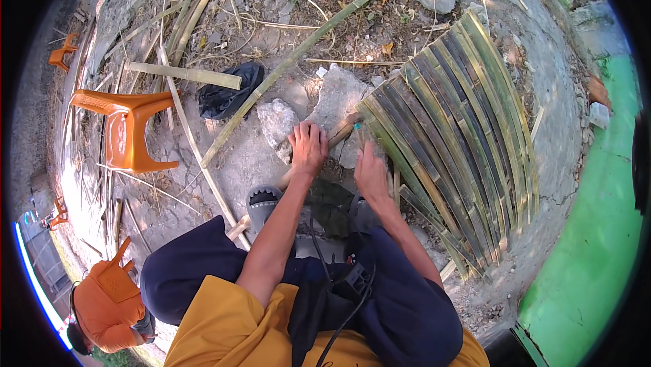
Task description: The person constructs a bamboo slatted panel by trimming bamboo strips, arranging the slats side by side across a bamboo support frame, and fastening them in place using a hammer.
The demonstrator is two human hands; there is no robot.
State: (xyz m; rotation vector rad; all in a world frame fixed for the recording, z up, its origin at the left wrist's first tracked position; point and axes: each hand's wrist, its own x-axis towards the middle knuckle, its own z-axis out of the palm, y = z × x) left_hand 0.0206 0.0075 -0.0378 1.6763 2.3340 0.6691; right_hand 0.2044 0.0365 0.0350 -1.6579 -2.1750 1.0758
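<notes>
I squat on bare ground. My left hand (308, 148) is wrapped around a wooden handle or stick (337, 134) that runs up to the right toward a flat panel of split bamboo slats (453, 138). My right hand (371, 172) rests, fingers together, on the near left edge of that panel, beside a small teal bit (357, 126). What the stick ends in is hidden between my hands. The slats lie side by side, fanning away to the right.
A long green bamboo pole (291, 62) crosses the ground diagonally. Broken concrete chunks (277, 123), a black bag (227, 92), an orange plastic chair (125, 130) and loose bamboo strips (186, 74) lie to the left. A person in orange (108, 302) crouches lower left. A green surface (597, 231) borders the right.
</notes>
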